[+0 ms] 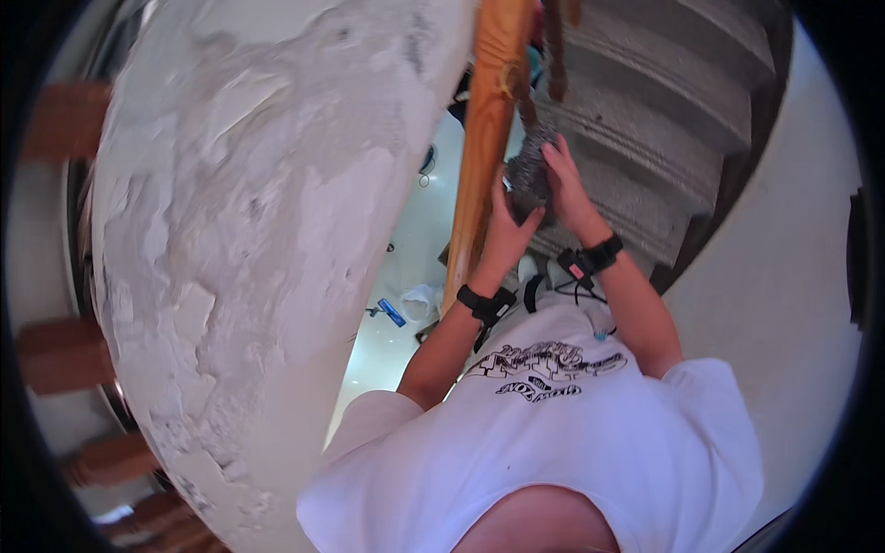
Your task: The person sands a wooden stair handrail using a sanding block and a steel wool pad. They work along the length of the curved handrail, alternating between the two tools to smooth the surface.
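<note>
Ahead of my body, both hands close around a grey, shiny, rough-textured bundle (530,164) that looks like steel wool or crumpled foil; its exact kind I cannot make out. My left hand (505,238) grips its lower, darker end, thumb on the near side and fingers along the left. On the right side, my right hand (573,194) presses its fingers against the upper part. The bundle meets the lower end of a brown wooden baluster (527,111); whether it wraps around the wood is hidden. An orange-brown wooden handrail (481,138) runs close beside my left hand.
Grey stone stairs (636,120) curve down on the right, next to a pale wall (784,258). Left of the handrail is a peeling white plaster surface (267,221). Far below, a blue object (391,311) and a white bag (420,302) lie on a light floor.
</note>
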`<state>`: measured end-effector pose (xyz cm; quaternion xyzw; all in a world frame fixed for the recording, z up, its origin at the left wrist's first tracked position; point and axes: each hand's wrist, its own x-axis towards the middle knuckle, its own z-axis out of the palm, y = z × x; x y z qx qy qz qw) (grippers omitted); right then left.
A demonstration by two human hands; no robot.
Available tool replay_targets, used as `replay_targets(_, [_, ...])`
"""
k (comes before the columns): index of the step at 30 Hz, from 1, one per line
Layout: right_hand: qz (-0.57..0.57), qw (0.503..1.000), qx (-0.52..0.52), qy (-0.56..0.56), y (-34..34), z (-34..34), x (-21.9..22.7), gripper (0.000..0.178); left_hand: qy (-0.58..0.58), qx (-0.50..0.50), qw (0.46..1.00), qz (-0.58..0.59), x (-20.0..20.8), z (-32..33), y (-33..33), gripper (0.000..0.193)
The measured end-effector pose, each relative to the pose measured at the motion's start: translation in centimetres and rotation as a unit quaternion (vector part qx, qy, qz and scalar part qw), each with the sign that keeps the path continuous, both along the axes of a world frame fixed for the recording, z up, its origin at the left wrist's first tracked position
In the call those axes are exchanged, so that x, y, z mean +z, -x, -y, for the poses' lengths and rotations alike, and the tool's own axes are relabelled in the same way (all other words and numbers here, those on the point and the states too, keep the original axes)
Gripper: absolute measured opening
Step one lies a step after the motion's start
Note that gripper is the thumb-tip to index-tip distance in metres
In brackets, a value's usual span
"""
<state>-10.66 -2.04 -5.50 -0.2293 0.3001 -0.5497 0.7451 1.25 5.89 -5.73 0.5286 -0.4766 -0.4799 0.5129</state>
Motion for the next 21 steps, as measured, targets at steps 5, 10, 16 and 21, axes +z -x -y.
replay_targets(5, [0.043, 0.997, 0.021, 0.067, -0.2, 2.3, -2.3, 0.047, 0.007, 0.069, 0.981, 0.179, -1.1, -2.0, -3.0, 0.053])
replay_targets(10, [-0.038, 0.996, 0.052, 0.054, 0.4, 2.0, -2.8, 0.05, 0.067, 0.197, 0.952, 0.223, -1.2, -3.3, -6.8, 0.037])
replay_targets(16, [-0.251, 0.961, -0.047, 0.104, -4.2, 1.4, -1.6, 0.075, 0.07, 0.272, 0.912, 0.298, -3.4, -4.1, -9.4, 0.043])
replay_targets(21, [-0.315, 0.929, -0.193, 0.024, -9.0, 1.3, -2.3, 0.08, 0.052, 0.247, 0.902, 0.351, -5.8, -2.3, -10.8, 0.049])
